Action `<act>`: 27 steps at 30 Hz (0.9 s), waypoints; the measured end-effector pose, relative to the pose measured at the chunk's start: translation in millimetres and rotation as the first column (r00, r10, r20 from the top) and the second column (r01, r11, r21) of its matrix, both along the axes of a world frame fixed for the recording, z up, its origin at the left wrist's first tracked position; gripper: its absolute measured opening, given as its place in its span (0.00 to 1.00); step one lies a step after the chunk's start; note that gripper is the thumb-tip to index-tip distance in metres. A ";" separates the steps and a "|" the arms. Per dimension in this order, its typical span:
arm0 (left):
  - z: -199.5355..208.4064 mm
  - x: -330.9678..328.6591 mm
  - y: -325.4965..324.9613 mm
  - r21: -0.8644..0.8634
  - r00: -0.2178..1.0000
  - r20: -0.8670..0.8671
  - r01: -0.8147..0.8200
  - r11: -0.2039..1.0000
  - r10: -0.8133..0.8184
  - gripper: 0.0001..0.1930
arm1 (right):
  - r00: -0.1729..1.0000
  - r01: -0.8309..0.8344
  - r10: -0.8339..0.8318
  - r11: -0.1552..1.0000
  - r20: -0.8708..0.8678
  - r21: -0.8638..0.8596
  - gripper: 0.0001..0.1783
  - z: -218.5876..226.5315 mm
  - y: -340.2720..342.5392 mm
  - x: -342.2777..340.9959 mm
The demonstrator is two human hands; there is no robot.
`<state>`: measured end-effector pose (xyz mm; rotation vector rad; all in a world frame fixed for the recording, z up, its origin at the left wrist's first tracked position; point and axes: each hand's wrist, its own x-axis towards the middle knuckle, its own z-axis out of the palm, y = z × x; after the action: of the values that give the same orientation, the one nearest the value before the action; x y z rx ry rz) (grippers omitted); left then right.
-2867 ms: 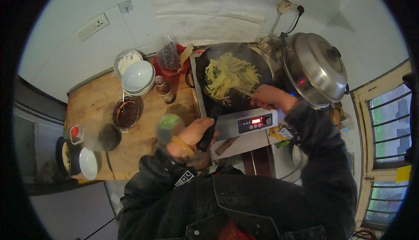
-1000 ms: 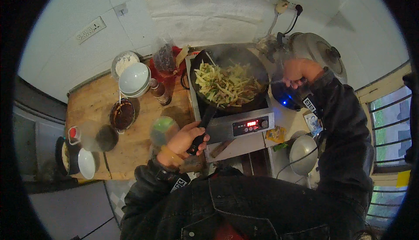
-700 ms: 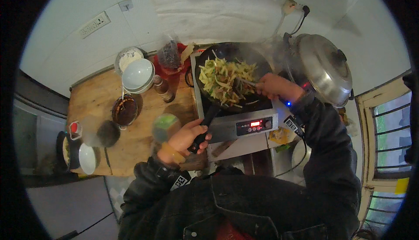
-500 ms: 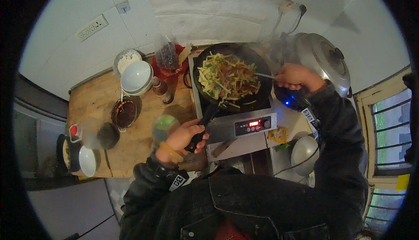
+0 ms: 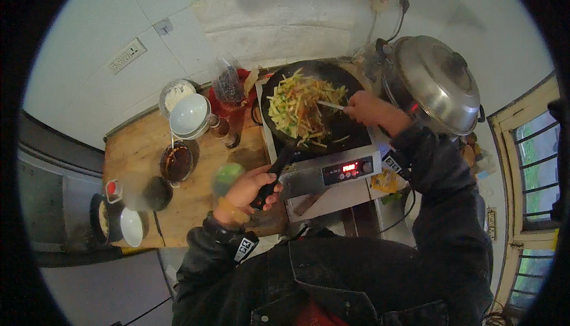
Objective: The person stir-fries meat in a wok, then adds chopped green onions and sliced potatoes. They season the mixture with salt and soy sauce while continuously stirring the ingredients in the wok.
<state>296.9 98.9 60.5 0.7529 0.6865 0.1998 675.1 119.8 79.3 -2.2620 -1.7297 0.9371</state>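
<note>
A black wok (image 5: 350, 80) stands on a silver-framed induction cooker (image 5: 303, 179) with a lit red display. Shredded vegetables (image 5: 297, 103), pale yellow with green and orange bits, are heaped in its left half. My left hand (image 5: 254, 191) is wrapped round the wok's black handle (image 5: 282, 163). In my right hand (image 5: 371, 110), at the wok's right rim, is a metal-handled cooking utensil (image 5: 330, 105). The utensil's far end is buried in the vegetables, so its kind is hidden.
To the right sits a large lidded steel pot (image 5: 433, 83). On the wooden counter (image 5: 205, 222) at left are white bowls (image 5: 190, 115), a brown bottle (image 5: 222, 131), a dark sauce bowl (image 5: 178, 163) and a green-topped round container (image 5: 228, 176). A cable hangs beside the cooker's front right.
My right hand has moved left with the utensil, nearer the wok's middle, and the vegetables have shifted. My left hand still grips the handle. The view has tilted slightly.
</note>
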 end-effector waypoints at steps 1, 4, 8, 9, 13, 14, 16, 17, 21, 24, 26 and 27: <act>1.0 0.5 -0.3 -0.009 1.000 0.012 0.004 1.000 -0.004 0.13 | 0.998 -0.033 0.032 0.999 0.052 0.012 0.20 9.6 -1.9 -0.3; 2.6 1.3 -1.7 -0.004 0.999 0.042 0.007 1.000 -0.007 0.13 | 0.984 -0.117 0.110 0.992 0.140 0.044 0.19 45.7 -4.0 -3.6; 1.9 1.4 -3.3 0.005 0.999 0.038 -0.028 1.000 0.028 0.14 | 0.938 -0.270 0.263 0.963 0.227 0.002 0.18 62.2 15.0 -34.0; 1.3 1.6 -3.4 0.007 0.999 0.022 -0.029 1.000 0.029 0.14 | 0.923 -0.306 0.304 0.952 0.234 -0.032 0.17 57.3 21.5 -43.2; -0.6 2.5 -3.0 0.015 1.000 0.023 -0.018 1.000 0.017 0.15 | 0.898 -0.366 0.321 0.925 0.302 0.103 0.14 30.6 27.6 -51.4; -0.8 2.6 -3.1 0.015 0.999 0.044 -0.022 1.000 0.022 0.15 | 0.871 -0.402 0.328 0.904 0.364 0.147 0.13 27.3 24.6 -45.7; -1.0 2.2 -4.0 -0.005 0.999 0.037 -0.030 1.000 0.031 0.15 | 0.769 -0.507 0.356 0.845 0.531 0.168 0.12 26.6 15.2 -32.4; -1.1 2.0 -4.4 -0.022 0.997 0.073 -0.029 0.999 0.030 0.15 | 0.676 -0.559 0.373 0.821 0.635 0.113 0.11 29.4 11.1 -25.8; -0.8 1.6 -5.6 0.004 0.999 0.014 -0.050 0.999 0.050 0.14 | 0.800 -0.400 0.205 0.883 0.564 0.245 0.09 52.8 -10.9 5.8; 0.1 2.6 -4.5 -0.007 0.999 0.021 -0.033 0.999 0.034 0.13 | 0.769 -0.395 0.133 0.868 0.626 0.301 0.10 69.1 -20.3 44.1; 1.5 3.5 -3.4 0.020 0.999 0.025 -0.025 1.000 0.024 0.13 | 0.746 -0.306 0.076 0.922 0.661 0.239 0.11 66.2 -20.8 66.9; 2.4 3.8 -2.9 0.015 1.000 0.008 -0.024 1.000 0.024 0.13 | 0.735 -0.248 0.051 0.948 0.676 0.198 0.11 61.4 -18.5 76.1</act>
<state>300.7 96.0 62.9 0.7579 0.6871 0.2295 751.3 101.4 140.7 -2.4395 -2.1542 -0.1763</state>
